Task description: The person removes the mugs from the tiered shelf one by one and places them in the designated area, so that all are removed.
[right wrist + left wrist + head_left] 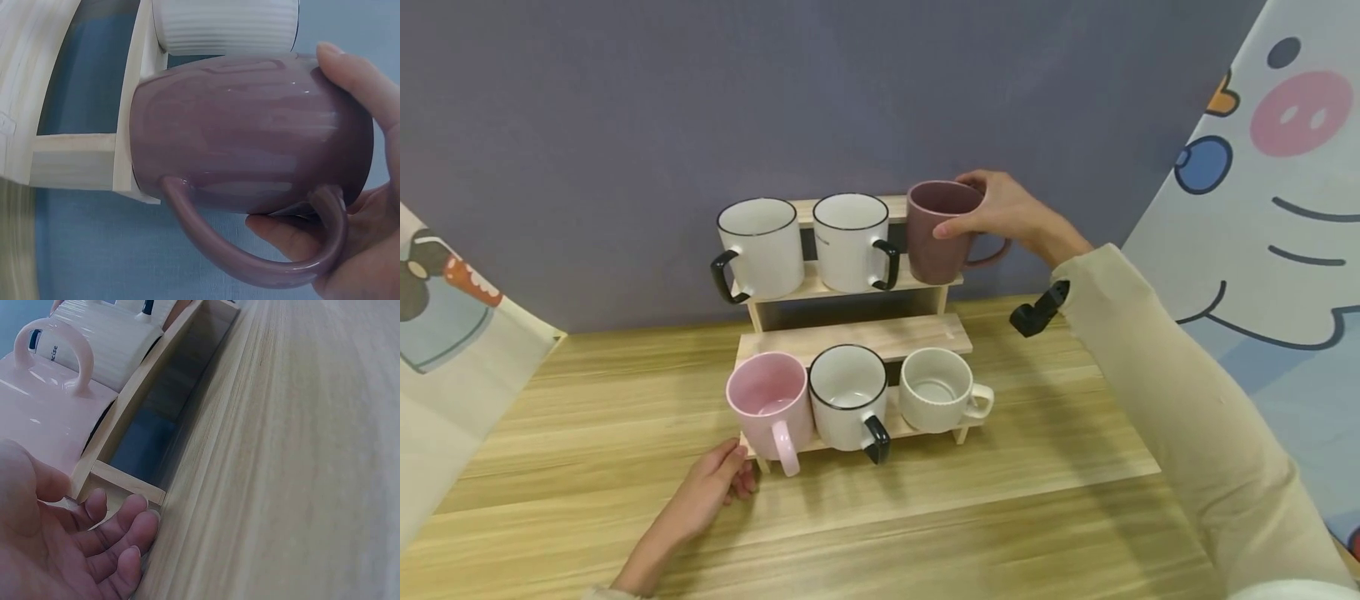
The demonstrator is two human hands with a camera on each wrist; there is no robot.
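Note:
On the right end of the upper shelf, my right hand (1003, 208) grips a mauve mug (936, 242) around its rim, thumb in front and fingers behind. The right wrist view shows the mug's base at the shelf board and its handle (250, 265) beside the fingers. My left hand (711, 483) holds the lower left corner of the wooden rack (850, 337), thumb at the board's end and fingers curled beside its leg (128, 479). Close to that hand is a pink mug (775, 412).
Two white mugs with black handles, one at left (763, 250) and one in the middle (850, 246), share the upper shelf. A white black-rimmed mug (842, 408) and a cream mug (936, 396) stand below. Behind is a grey wall (850, 92); beneath lies a wood-grain table (962, 533).

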